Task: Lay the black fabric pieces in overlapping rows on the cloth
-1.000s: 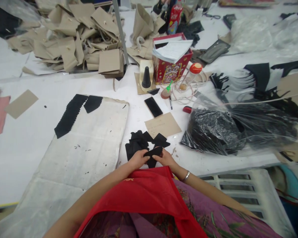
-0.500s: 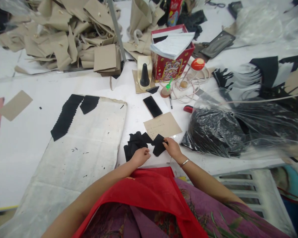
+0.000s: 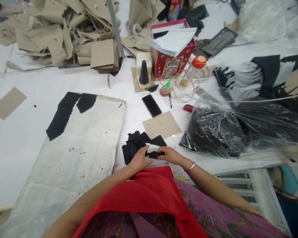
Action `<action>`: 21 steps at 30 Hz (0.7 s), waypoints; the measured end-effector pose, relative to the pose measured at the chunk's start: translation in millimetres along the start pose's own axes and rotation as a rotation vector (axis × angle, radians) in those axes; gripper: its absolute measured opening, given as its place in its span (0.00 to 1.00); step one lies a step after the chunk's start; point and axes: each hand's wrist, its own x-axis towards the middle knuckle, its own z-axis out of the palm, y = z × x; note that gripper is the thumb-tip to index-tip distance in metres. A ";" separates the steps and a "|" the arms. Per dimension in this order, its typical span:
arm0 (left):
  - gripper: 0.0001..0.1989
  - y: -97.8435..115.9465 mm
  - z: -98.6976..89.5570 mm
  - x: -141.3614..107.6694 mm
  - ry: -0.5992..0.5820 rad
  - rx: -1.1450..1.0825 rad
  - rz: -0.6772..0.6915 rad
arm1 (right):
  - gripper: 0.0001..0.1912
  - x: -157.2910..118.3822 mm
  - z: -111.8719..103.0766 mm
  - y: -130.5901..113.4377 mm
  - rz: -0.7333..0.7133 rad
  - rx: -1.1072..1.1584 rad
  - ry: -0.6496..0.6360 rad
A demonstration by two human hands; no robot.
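Hold the black piece (image 3: 153, 154) by its edge, pinched in the right hand (image 3: 171, 155), beside the black pile (image 3: 132, 146) on the desk (image 3: 15, 145); steady lightly with the left hand (image 3: 139, 160), partly open, with any grip unclear.

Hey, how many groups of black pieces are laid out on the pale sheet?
2: the long jagged row and the shorter group just right of it, both near the far end of the sheet. Overlapping pieces within each may be hidden.
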 end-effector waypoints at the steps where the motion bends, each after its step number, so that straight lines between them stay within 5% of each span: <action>1: 0.30 0.4 0.7 0.9 -0.027 -0.023 0.000 | 0.07 -2.7 -0.1 -3.6 -0.015 0.101 -0.039; 4: 0.14 0.0 3.6 4.0 -0.133 -0.191 -0.085 | 0.12 -0.8 -1.2 -8.7 0.012 0.225 -0.013; 9: 0.13 3.2 1.2 4.6 -0.074 -0.656 -0.325 | 0.16 24.0 2.8 8.2 0.340 -0.244 0.450; 12: 0.15 5.8 -4.7 4.3 -0.029 -0.808 -0.398 | 0.14 34.5 8.7 20.7 0.492 -0.291 0.404; 15: 0.16 5.7 -10.0 4.9 -0.013 -0.912 -0.450 | 0.03 36.3 8.3 28.6 0.466 -0.150 0.356; 18: 0.14 4.5 -13.0 5.7 0.016 -0.989 -0.454 | 0.07 32.5 3.3 30.1 0.373 -0.159 0.409; 21: 0.12 3.2 -13.7 6.3 0.056 -1.029 -0.424 | 0.09 26.5 6.6 23.2 0.454 -0.288 0.374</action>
